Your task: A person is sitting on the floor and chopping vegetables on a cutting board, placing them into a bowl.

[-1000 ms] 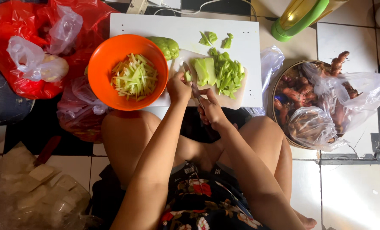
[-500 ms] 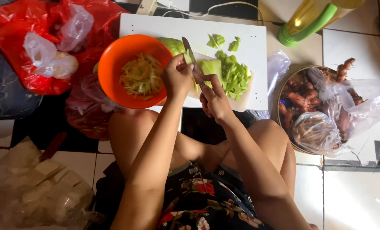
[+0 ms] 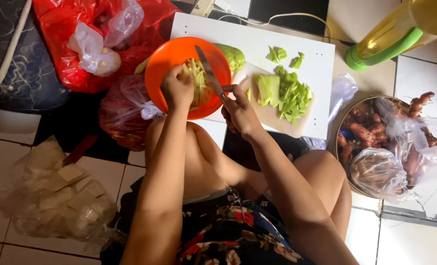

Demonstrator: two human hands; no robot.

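1. Packages first: a crumpled red plastic bag [image 3: 61, 44] lies at the upper left of the floor, with a knotted clear bag [image 3: 93, 49] on top of it; a second reddish translucent bag [image 3: 123, 115] sits just beside my left knee.
2. At the lower left I see a clear plastic bag of pale tofu-like blocks [image 3: 56, 191] on the white tiles.
3. At the right, a round metal bowl [image 3: 343, 125] holds brown knobbly roots under loose clear bags [image 3: 383, 174].
4. A yellow-green bottle with a green cap [image 3: 390, 34] lies tilted at the upper right.
5. My left hand [image 3: 177, 91] is curled over the round orange plastic bowl [image 3: 162, 68], fingers bunched on the pale green vegetable strips [image 3: 196, 78] inside.
6. My right hand [image 3: 240, 113] is closed round the handle of a steel-bladed kitchen knife [image 3: 208, 71], whose blade reaches across the bowl.
7. Chopped green vegetable pieces [image 3: 289, 95] lie on the white rectangular cutting board [image 3: 316, 59], beside the bowl.
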